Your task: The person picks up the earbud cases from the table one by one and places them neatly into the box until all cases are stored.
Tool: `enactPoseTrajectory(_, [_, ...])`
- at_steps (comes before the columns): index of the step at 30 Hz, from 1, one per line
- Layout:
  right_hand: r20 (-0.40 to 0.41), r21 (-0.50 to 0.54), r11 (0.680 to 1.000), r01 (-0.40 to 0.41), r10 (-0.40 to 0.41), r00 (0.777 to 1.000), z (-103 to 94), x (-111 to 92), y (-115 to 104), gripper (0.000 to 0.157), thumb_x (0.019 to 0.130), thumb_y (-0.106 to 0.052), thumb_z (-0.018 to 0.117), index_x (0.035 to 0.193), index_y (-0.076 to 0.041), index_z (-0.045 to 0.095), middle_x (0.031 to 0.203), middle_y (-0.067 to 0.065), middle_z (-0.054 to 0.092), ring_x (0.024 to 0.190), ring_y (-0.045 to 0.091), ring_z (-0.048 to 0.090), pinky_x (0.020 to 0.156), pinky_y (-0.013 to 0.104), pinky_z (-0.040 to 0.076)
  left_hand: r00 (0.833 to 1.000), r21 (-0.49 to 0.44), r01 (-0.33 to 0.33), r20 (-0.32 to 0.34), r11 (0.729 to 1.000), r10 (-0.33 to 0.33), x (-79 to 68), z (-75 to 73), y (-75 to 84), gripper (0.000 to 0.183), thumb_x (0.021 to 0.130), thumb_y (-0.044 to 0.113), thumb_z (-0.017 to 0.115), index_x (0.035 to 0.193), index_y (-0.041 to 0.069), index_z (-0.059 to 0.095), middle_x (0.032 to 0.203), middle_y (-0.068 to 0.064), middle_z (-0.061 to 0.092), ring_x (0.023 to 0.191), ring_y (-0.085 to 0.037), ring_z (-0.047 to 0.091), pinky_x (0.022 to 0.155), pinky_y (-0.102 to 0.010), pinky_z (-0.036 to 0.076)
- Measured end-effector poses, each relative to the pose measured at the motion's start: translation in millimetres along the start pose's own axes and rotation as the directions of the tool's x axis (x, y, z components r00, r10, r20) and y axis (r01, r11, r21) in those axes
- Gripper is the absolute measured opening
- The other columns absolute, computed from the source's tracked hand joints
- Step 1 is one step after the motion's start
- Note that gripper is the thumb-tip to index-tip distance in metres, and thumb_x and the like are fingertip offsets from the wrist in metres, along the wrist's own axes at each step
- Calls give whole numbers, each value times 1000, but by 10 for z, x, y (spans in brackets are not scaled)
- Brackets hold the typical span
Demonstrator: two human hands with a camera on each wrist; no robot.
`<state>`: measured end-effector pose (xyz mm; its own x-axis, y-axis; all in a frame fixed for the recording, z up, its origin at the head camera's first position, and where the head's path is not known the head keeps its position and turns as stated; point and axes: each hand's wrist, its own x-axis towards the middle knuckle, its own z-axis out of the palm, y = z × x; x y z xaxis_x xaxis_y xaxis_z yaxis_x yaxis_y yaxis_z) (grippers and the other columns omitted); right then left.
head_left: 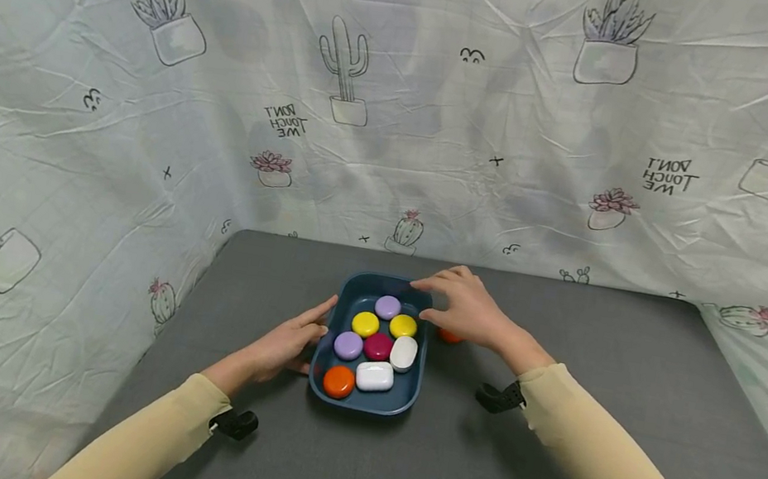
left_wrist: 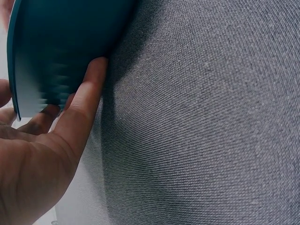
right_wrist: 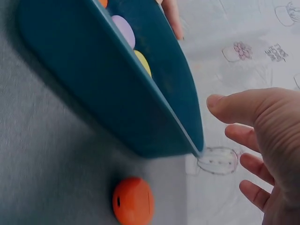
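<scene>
A dark blue, rounded rectangular bin (head_left: 361,406) stands on the table, holding several small glossy rounded cases in lilac, yellow, crimson, orange and white. At its left wall is my left hand (head_left: 280,344), fingers mostly straight, touching the side. In the left wrist view one extended finger (left_wrist: 84,103) lies along the lower wall. My right hand (head_left: 467,307) hovers at the bin's far right corner, thumb and fingers spread with nothing between them. Below that hand, outside the bin, an orange case (right_wrist: 133,201) with a small dark slot lies on the table, mostly hidden in the head view.
Dark grey cloth covers the table (head_left: 544,466). A pale curtain (head_left: 405,109) printed with cacti hangs behind it and along the sides. Each wrist wears a black band-mounted device, such as the one on the right wrist (head_left: 500,398).
</scene>
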<state>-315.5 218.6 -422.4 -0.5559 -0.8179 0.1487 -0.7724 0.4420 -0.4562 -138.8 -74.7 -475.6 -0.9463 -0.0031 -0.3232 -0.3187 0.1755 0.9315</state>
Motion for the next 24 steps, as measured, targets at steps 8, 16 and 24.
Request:
enactPoseTrajectory(8, [-50, 49, 998, -39, 42, 998, -130, -167, 177, 49, 91, -26, 79, 138, -20, 67, 136, 5, 62, 129, 31, 41, 107, 60, 29, 1000, 11, -6, 0, 1000, 6, 9, 1, -8, 60, 109, 26, 45, 161, 47, 23, 166, -14, 21, 130, -36, 50, 80, -47, 57])
enactPoseTrajectory(16, [-53, 45, 996, -71, 73, 996, -203, -276, 307, 51, 92, -26, 79, 140, -20, 65, 139, 5, 61, 131, 33, 40, 107, 61, 27, 1000, 12, -7, -10, 1000, 7, 8, 8, -24, 61, 108, 25, 47, 161, 47, 24, 165, -15, 24, 127, -35, 52, 79, -47, 57])
enactPoseTrajectory(24, [-54, 59, 993, -104, 107, 993, -203, -348, 427, 54, 92, -24, 79, 142, -15, 63, 134, 7, 63, 131, 35, 39, 108, 62, 25, 1000, 5, -5, -11, 1000, 5, 2, 26, -35, 61, 108, 25, 47, 160, 47, 25, 163, -14, 28, 125, -34, 53, 77, -45, 57])
